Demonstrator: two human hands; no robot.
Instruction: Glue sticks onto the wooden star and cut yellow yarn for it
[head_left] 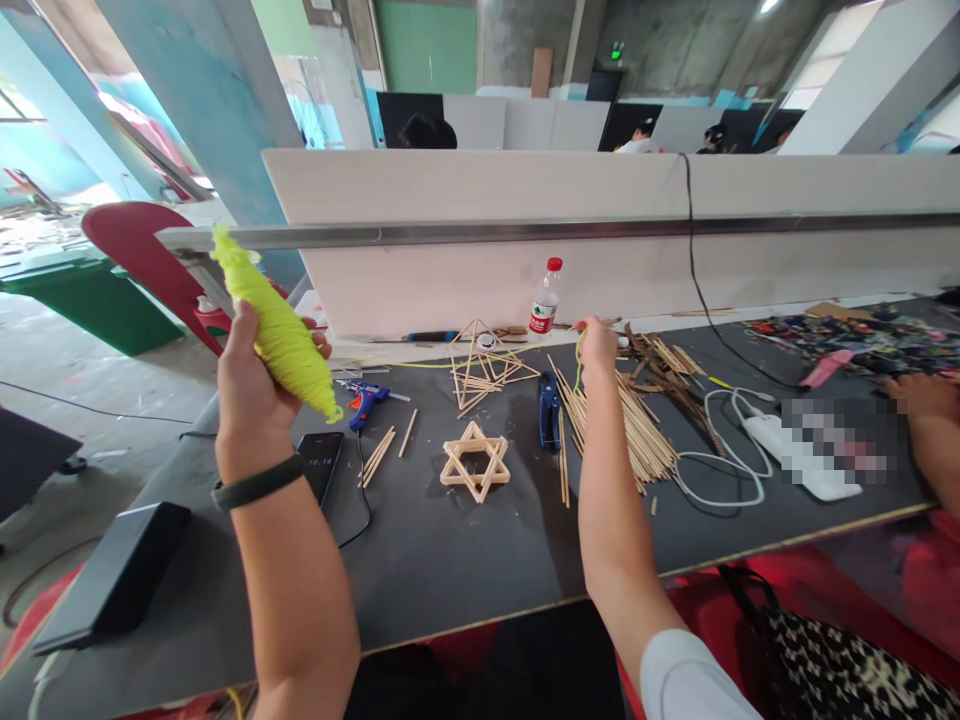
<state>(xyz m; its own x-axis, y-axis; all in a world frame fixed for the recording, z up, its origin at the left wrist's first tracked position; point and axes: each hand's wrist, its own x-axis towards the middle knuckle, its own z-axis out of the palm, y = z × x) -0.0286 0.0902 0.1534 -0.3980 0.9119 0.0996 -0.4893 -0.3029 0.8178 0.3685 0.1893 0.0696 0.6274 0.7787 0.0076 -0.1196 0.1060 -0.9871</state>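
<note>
Holding the yarn (277, 330) up over the table's (450, 570) left side, the left hand (251, 385) has a closed grip around it. The right hand (598, 345) pinches the strand (578, 372) farther off, above the sticks (637, 430). I judge it is the unwinding step; pulling more needs steady tension.

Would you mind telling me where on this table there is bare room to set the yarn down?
The widest bare stretch of table runs along the near edge, between the forearms, below the stick star. A smaller patch lies between the phone and that star. Right of the stick pile, cable and scraps crowd it.
</note>
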